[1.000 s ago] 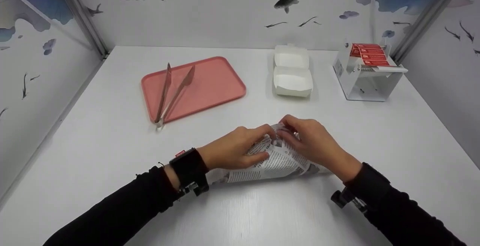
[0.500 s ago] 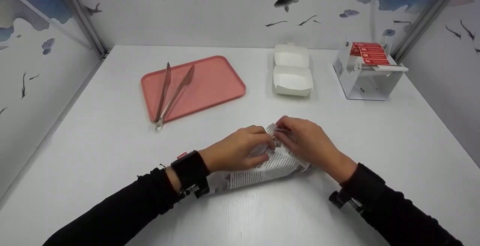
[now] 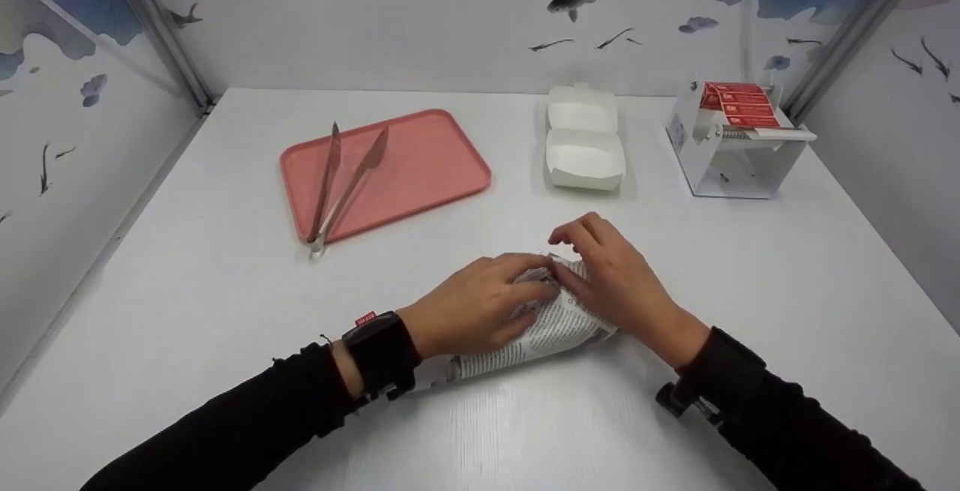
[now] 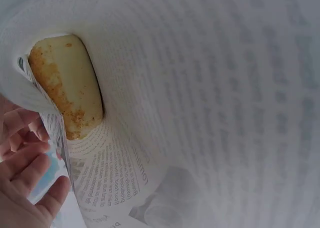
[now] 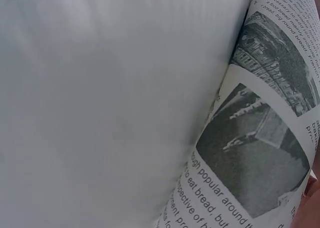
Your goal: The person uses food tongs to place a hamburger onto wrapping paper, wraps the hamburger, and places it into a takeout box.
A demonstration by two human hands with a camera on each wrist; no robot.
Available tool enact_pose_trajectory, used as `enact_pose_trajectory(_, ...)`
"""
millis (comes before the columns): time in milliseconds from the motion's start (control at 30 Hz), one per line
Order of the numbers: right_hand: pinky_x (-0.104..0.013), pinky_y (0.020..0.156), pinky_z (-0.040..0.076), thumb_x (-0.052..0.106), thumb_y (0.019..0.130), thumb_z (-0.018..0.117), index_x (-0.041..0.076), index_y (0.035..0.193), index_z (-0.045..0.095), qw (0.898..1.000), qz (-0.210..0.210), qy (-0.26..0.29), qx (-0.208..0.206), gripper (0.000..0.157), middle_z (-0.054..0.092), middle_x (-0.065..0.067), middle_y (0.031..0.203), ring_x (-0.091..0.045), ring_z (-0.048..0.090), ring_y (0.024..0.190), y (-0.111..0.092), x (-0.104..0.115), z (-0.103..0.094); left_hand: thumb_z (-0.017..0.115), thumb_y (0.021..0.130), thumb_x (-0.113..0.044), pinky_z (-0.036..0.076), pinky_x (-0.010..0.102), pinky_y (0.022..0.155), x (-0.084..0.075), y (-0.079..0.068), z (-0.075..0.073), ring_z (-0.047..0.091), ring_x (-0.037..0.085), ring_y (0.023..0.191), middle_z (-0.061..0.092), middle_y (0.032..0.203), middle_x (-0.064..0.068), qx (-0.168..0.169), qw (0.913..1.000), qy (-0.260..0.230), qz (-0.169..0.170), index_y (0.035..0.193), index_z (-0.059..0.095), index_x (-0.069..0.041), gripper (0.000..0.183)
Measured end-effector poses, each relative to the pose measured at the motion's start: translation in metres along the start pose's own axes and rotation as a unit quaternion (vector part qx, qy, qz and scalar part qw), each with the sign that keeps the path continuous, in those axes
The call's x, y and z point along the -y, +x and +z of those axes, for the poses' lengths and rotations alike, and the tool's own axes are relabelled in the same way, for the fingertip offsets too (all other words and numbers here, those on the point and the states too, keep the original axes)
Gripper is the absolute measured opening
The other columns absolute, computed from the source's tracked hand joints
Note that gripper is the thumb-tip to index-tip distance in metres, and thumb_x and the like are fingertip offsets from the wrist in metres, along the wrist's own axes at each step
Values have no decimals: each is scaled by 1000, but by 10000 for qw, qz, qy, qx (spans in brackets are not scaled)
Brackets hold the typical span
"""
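Observation:
Printed wrapping paper forms a loose roll at the table's front middle. Inside it, the left wrist view shows a browned piece of bread through the roll's open end. My left hand lies across the roll, its curved fingers and thumb holding the paper. On the right side, my right hand has its thumb against the paper's upper fold, with the index finger raised off it. The right wrist view shows the paper's outer side, with pictures and text; most of that hand is hidden there.
A pink tray with metal tongs across its left side lies at the back left. Behind the roll stands an open white takeout box. A label dispenser with red labels is at the back right. Patterned walls enclose the table.
My right fingers have let go of the paper's upper fold and lifted, while the thumb stays there. My left hand has shifted slightly over the roll, whose right end has swung in under my hands.

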State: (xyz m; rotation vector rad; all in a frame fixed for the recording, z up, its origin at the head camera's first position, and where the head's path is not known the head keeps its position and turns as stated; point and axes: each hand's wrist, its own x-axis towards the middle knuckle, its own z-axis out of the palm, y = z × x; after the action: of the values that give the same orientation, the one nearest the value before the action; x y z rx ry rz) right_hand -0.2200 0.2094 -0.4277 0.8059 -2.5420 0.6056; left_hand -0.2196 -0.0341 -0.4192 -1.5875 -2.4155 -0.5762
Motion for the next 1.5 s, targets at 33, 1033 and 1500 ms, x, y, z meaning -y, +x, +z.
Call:
enact_pose_trajectory(33,-37,79,59,8,94,81,8,115,68,10000,-19,-38,25,25,66,-11,106,-24,67,94,0,0,-1,67,104,-17,56,45,110,-1,0,0,61,28,141,61,153,14,64,10000,-15,11,131,73,-14,28)
enact_pose_trajectory(1033,-39,79,61,7,91,85,12,128,78,9864,-821,-1414,176,38,72,-6,115,-28,67,105,-48,37,-24,67,105,-24,62,42,92,-9,3,-4,74,25,108,70,133,8,488,9985,71,-257,141,65,-17,36)
enact_pose_trajectory(1500,-34,87,64,-9,87,81,6,130,76,9924,-888,-832,165,47,69,-9,121,-25,70,113,-53,30,-26,66,106,-31,58,37,74,-21,3,-4,64,20,86,64,109,6,470,9972,558,-169,133,64,-17,31)
